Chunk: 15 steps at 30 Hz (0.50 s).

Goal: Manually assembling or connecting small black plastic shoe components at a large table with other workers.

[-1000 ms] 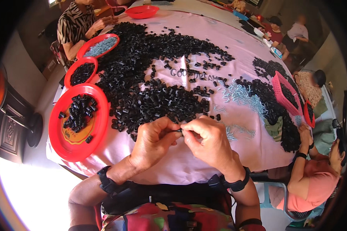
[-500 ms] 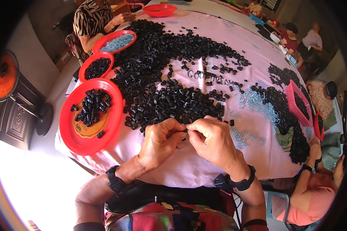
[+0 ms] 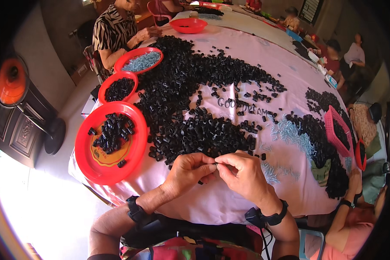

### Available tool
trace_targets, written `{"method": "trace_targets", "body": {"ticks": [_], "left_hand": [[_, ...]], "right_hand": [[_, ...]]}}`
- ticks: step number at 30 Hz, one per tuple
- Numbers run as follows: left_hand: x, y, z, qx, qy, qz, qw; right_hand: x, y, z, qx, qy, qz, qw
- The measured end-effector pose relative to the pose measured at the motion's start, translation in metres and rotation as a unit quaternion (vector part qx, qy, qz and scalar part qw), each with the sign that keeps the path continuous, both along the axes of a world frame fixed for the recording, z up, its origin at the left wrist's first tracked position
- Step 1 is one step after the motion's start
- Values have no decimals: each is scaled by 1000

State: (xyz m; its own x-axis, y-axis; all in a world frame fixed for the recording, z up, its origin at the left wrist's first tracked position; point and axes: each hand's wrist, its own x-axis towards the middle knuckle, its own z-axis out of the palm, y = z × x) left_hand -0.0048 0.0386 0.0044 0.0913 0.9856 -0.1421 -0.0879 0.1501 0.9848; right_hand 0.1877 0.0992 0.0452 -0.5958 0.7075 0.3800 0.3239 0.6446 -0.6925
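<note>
My left hand (image 3: 187, 172) and my right hand (image 3: 242, 175) meet at the near edge of a black heap, fingertips pinched together. Between them shows a sliver of a small dark piece, mostly covered by the fingers, so its kind is unclear. Just beyond the hands spreads the heap of short black plastic tubes (image 3: 199, 134). Right of my right hand lie loose pale-blue screw-like pieces (image 3: 271, 173). To the left, a large red plate (image 3: 84, 158) carries a small pile of black tubes (image 3: 112, 134).
A red bowl of black pieces (image 3: 104, 91) and a red plate of pale-blue pieces (image 3: 122, 65) stand behind the large plate. A pink basket (image 3: 333, 130) sits at the right. Co-workers sit around the pink cloth (image 3: 286, 190). An orange-faced fan (image 3: 13, 82) stands left.
The whole scene has shifted slightly down and right in the view. Both hands stay pinched together, with a small change in finger position.
</note>
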Motion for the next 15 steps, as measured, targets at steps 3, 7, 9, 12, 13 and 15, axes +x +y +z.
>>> {"method": "trace_targets", "body": {"ticks": [3, 7, 9, 12, 13, 15], "left_hand": [[-1, 2, 2, -6, -15, 0, 1000], [1, 6, 10, 19, -10, 0, 1000], [2, 5, 15, 29, -12, 1, 999], [1, 6, 19, 6, -59, -7, 998], [3, 6, 19, 5, -58, -8, 998], [7, 7, 19, -24, -120, 16, 992]], "right_hand": [[-2, 2, 5, -6, 8, 1, 1000], [-1, 7, 12, 14, 21, 4, 1000], [2, 10, 15, 19, 20, 9, 1000], [6, 12, 15, 43, 31, 30, 998], [7, 11, 14, 42, 32, 29, 998], [9, 10, 10, 82, 27, 35, 996]]}}
